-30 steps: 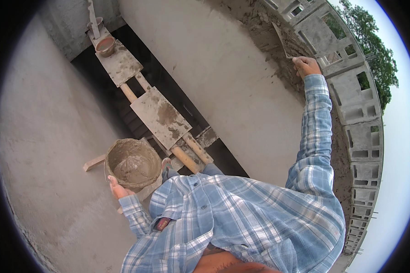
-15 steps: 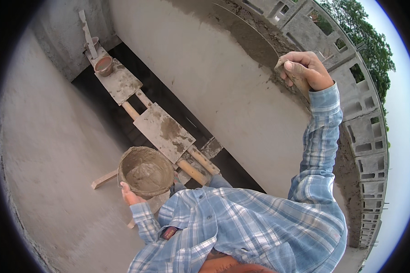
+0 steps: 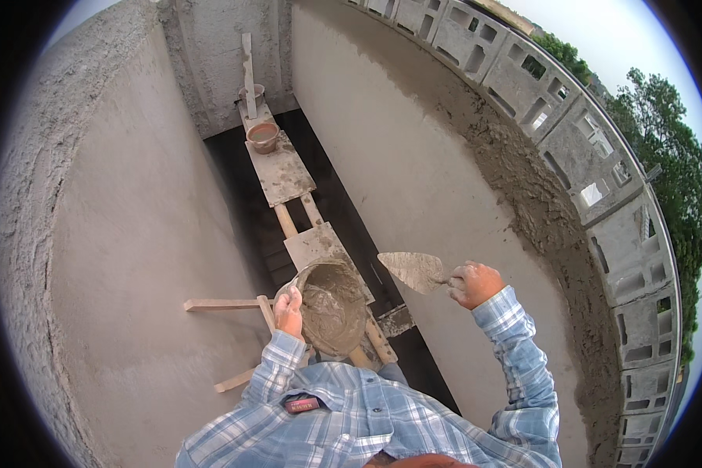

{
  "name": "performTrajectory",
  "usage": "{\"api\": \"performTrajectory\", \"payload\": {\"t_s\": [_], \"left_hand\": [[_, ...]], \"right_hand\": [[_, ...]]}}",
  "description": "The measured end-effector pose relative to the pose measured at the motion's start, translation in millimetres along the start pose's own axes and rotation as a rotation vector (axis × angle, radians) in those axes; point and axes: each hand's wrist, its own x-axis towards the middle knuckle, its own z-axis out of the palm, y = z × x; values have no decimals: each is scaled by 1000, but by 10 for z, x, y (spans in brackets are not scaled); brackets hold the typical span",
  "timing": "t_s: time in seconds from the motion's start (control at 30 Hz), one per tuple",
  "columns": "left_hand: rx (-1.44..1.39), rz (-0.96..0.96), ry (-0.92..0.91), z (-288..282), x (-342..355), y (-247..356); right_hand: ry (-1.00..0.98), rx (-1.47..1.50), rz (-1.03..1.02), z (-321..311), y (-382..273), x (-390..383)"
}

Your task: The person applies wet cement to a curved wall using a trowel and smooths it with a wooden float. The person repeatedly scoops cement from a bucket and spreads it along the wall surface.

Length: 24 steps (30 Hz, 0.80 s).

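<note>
My left hand (image 3: pixel 290 312) grips the left rim of a mortar-caked bucket (image 3: pixel 310 279), tilted in front of my body. Wet grey mortar (image 3: pixel 334 308) lies inside it. To the bucket's right, my right hand (image 3: pixel 477 285) is closed round the handle of a pointed trowel (image 3: pixel 412 270). The blade points left, toward the bucket but apart from it, and is smeared grey. Beyond the trowel, rough fresh mortar (image 3: pixel 526 183) runs in a band along the top of the right wall (image 3: pixel 398 156), whose lower part is smooth.
A narrow plank scaffold (image 3: pixel 285 175) on round poles spans the dark gap between two walls. A terracotta-coloured pot (image 3: pixel 263 138) stands on its far part, near an upright wooden strip (image 3: pixel 248 74). Wooden sticks (image 3: pixel 222 304) jut out at left. Hollow blocks (image 3: pixel 554 101) line the right wall.
My right hand has come down from the top of the right wall, and the trowel blade now shows. The bucket is tipped more, raised in my left hand. My view has turned.
</note>
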Motion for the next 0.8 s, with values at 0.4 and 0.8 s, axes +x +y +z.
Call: {"api": "performTrajectory", "payload": {"t_s": [0.4, 0.8], "left_hand": [[127, 170, -185, 1441, -307, 287], [-229, -36, -274, 1116, -37, 592]], "right_hand": [[-79, 162, 144, 1669, -563, -7], [63, 486, 165, 741, -259, -152]]}}
